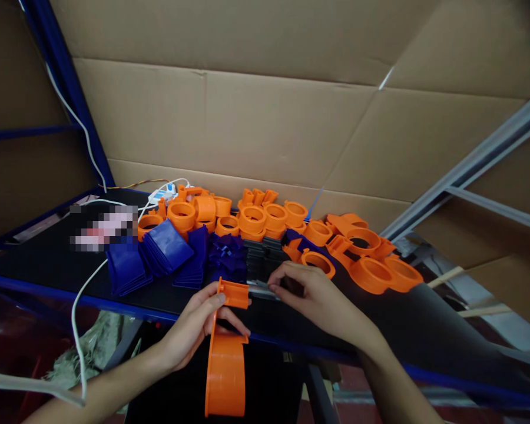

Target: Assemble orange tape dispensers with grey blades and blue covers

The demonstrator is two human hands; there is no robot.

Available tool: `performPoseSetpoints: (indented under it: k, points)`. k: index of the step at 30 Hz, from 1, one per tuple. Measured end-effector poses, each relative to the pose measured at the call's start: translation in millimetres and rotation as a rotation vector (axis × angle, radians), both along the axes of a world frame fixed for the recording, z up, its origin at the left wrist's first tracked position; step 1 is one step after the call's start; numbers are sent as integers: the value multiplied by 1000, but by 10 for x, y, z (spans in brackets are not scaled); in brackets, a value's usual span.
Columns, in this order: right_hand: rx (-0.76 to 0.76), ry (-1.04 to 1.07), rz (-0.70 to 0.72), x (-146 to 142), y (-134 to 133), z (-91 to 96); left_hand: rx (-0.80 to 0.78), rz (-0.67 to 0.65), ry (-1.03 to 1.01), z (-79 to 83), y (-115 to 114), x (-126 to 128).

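Note:
My left hand (pixel 198 330) is closed around an orange plastic part (pixel 227 374) in front of the table edge. The part has a wide ring at the bottom and a short open channel at the top, by my thumb. Over the table, my right hand (pixel 307 291) is in a pinch, thumb and forefinger together, at some thin greyish pieces (pixel 265 290). Whatever is between those fingertips is too small to make out. Just behind lie black ribbed strips (pixel 265 256), and left of them a pile of dark blue star-shaped pieces (pixel 228 256).
Stacks of orange ring parts (pixel 251 219) line the back of the black table (pixel 424 330), with more orange ring parts (pixel 375 274) at right. Blue flat sheets (pixel 168 247) are stacked at left. A white cable (pixel 76 312) hangs over the front edge; a power strip (pixel 162 193) is behind.

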State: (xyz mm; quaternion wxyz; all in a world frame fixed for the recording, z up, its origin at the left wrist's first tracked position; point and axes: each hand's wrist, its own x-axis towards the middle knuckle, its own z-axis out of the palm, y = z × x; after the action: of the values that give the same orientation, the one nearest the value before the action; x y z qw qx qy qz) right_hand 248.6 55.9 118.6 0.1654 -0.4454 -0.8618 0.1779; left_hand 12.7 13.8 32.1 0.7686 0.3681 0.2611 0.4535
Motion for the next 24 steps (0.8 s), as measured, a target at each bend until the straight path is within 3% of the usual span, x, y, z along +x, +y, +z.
performPoseSetpoints:
  k: [4, 7, 13, 18, 24]
  points:
    - [-107, 86, 64, -65, -29, 86, -3, -12, 22, 38, -12, 16]
    - [-85, 105, 58, -65, -7, 87, -5, 7, 31, 68, -26, 13]
    - [28, -57, -21, 48, 64, -76, -5, 42, 61, 69, -6, -21]
    - [14, -188, -71, 55, 80, -228, -17, 32, 76, 47, 9, -21]
    - [-25, -159, -48, 71, 114, -211, -6, 31, 72, 54, 4, -18]
